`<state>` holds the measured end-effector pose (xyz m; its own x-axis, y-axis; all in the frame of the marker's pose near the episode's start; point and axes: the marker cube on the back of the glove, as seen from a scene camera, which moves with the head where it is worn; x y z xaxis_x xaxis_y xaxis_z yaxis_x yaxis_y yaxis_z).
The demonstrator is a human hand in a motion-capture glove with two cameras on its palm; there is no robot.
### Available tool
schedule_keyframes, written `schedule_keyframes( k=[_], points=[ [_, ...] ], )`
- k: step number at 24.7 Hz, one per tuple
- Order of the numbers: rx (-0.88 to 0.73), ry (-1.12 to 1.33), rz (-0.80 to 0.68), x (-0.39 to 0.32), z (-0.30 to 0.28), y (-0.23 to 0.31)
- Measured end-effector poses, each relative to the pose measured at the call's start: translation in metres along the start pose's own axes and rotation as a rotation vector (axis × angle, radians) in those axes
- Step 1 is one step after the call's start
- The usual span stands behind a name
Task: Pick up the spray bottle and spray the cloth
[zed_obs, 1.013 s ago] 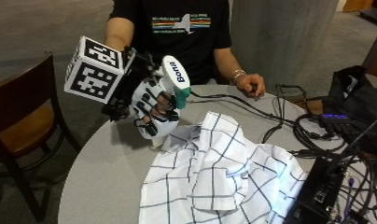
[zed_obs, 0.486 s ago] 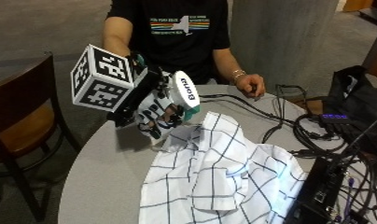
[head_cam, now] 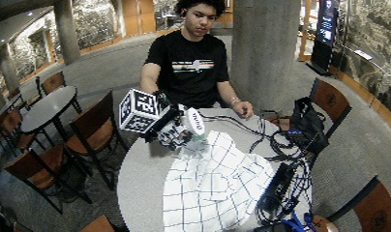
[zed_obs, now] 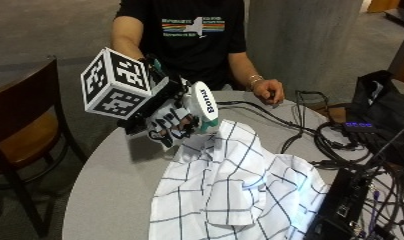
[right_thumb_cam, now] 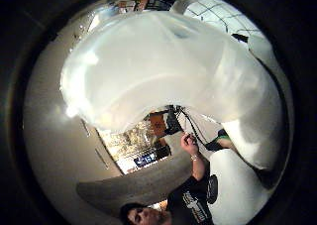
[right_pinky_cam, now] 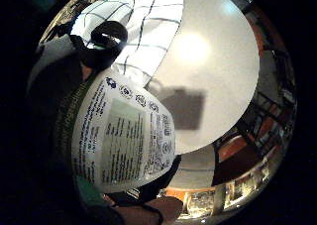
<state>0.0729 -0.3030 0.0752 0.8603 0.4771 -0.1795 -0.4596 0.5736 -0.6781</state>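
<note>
White plastic, smooth and printed with a label, makes up the spray bottle [zed_obs: 203,107]; the gloved right hand [zed_obs: 167,122] has its fingers curled round the body and holds it tipped on its side, lifted off the round grey table [zed_obs: 115,185], at the near edge of the cloth [zed_obs: 235,190]; in the little-finger palm view the label [right_pinky_cam: 126,136] fills the frame close to the palm, with the dark nozzle [right_pinky_cam: 106,39] directed at the checked fabric. Judging by its look, the bottle should be light and fairly stiff, though the wall may give a little under a squeeze and the glossy surface could slip; the waist of the body, just below the trigger head, seems the best place to hold it, leaving a forefinger free for the trigger; whether a finger lies on the trigger now I cannot tell. Further right, the cloth lies rumpled and soft, draped over the table toward the cables [zed_obs: 302,130]; it would bunch rather than resist. The bare hand [zed_obs: 268,91] rests on the table's far side, well apart from the bottle.
</note>
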Motion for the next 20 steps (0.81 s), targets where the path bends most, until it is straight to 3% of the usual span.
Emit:
schedule_keyframes(
  k=[20],
  points=[
    [-0.035,0.042,0.018,-0.0073,0.0059,0.0049]
  ],
)
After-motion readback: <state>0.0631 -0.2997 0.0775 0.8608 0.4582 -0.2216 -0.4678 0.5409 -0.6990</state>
